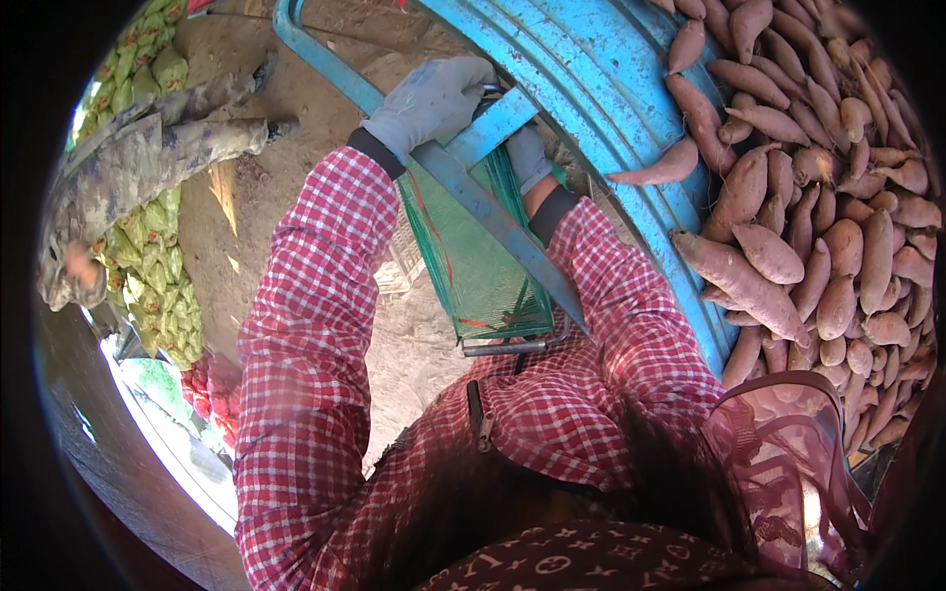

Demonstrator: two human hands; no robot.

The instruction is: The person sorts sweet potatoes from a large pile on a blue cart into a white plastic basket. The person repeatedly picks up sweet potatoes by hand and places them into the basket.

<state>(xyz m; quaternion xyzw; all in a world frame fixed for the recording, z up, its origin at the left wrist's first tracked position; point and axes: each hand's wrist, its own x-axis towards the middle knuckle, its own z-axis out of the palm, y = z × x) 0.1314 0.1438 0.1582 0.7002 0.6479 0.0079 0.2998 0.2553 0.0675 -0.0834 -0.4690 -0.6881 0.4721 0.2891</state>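
Both my hands wear grey gloves and are at the top end of a green mesh bag stretched below a blue metal frame. My left hand is closed around the bag's edge and a metal bar at the frame's upper end. Beneath the short blue crossbar, my right hand is at the bag's other side; its fingers are mostly hidden, so its grip does not show. The bag's lower end lies by a metal bar near my waist.
A blue ribbed metal surface holds a large heap of sweet potatoes on the right. Filled green mesh bags and red ones are at left, near a person in camouflage clothing. A pale plastic crate stands below the frame.
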